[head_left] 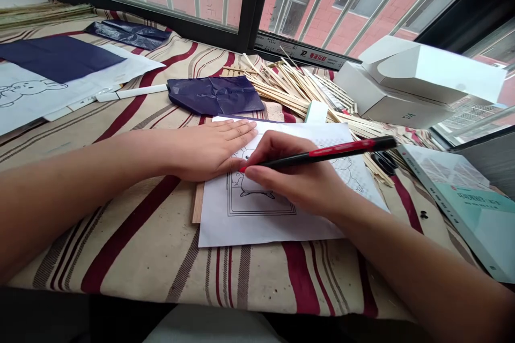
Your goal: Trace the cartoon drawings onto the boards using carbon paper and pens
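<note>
My right hand [298, 171] grips a black and red pen [341, 150], its tip pointing down-left at the paper close to my left thumb. Under both hands lies a white sheet of paper [257, 230] printed with a framed cartoon animal, partly covered by my fingers. Fingers stretched out, my left hand [213, 150] rests flat on the sheet's left side. A wooden board [197, 203] sticks out from beneath the sheet's left edge. Just beyond the sheet sits a crumpled piece of dark blue paper [215, 95].
Thin wooden strips [293, 86] are heaped behind the sheet, with black-handled scissors [385, 162] to their right. A white box [406, 91] and a book [462, 193] stand right. At left are a white cutter-like tool [132, 92] and dark blue sheets [60, 59]. Striped cloth [132, 257] covers the surface.
</note>
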The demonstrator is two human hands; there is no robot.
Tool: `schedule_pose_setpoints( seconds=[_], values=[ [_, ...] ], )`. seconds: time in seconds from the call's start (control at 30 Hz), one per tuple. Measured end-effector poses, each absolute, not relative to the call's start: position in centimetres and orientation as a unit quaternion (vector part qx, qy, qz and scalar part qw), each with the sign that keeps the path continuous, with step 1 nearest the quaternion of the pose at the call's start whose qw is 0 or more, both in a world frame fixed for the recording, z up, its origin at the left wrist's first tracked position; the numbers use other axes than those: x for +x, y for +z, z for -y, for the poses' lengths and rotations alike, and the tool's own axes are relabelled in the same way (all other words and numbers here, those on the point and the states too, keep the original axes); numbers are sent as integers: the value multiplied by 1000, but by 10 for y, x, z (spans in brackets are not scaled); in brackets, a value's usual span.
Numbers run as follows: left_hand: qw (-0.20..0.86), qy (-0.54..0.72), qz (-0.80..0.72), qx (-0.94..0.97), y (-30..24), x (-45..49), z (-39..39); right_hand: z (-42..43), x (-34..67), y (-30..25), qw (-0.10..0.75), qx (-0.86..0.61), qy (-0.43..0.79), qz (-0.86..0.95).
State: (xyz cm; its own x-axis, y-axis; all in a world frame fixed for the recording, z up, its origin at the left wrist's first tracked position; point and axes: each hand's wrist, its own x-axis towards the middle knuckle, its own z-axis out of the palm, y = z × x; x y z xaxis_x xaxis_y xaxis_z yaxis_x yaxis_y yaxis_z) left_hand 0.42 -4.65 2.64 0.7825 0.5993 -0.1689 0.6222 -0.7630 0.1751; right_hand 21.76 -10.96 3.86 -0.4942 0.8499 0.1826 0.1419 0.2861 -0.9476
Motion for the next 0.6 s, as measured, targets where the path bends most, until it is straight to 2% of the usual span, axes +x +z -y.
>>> schedule_pose_setpoints(
  seconds=[0.6],
  values=[
    [82, -104, -340, 931, 29, 9, 48, 111, 217, 28, 313, -436, 427, 728]
  ],
)
